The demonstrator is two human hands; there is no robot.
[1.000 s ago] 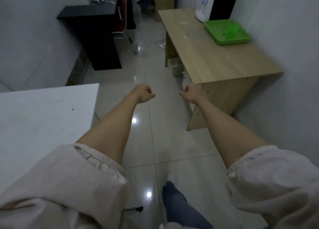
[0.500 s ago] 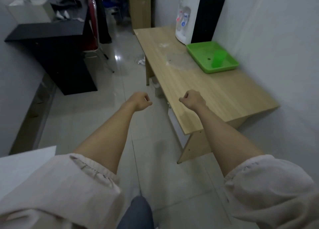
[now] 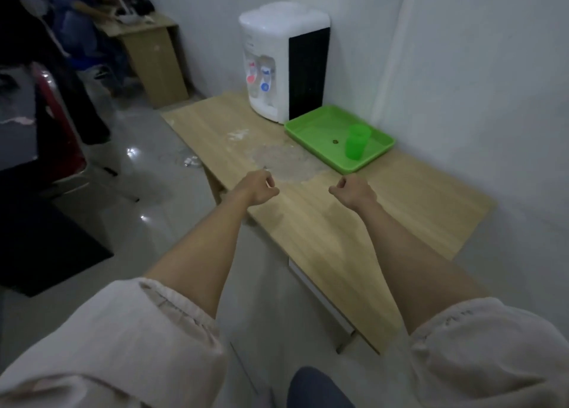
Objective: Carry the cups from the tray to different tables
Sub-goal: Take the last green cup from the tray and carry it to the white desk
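Your left hand (image 3: 261,187) is at about 9 o'clock from the middle of the view, just over the near-left edge of the wooden desk (image 3: 409,213). Its grip is closed into a loose fist and it holds nothing. I judge you keep it curled only because you are walking up, not because you are gripping something.

Moving to the right, a pale worn patch (image 3: 281,161) is on the desk top at 12 o'clock from this hand, between your hands and the tray.

Your right hand (image 3: 354,192) is over the desk, near the middle of the view. Its grip is also a loose, empty fist, with the knuckles pointing to the tray. It is the hand nearer to the cup, so I think it is the natural one for the next reach.

Further back, at 12 o'clock, the white water dispenser (image 3: 283,59) stands against the wall. The green tray (image 3: 311,126) lies just beside it at its 4 o'clock, probably so that cups are filled and put down close by.

The green cup (image 3: 357,141) stands upright in the right part of the tray, at 1 o'clock from your right hand and well apart from it. It is the only cup I see there, so the task seems almost finished.
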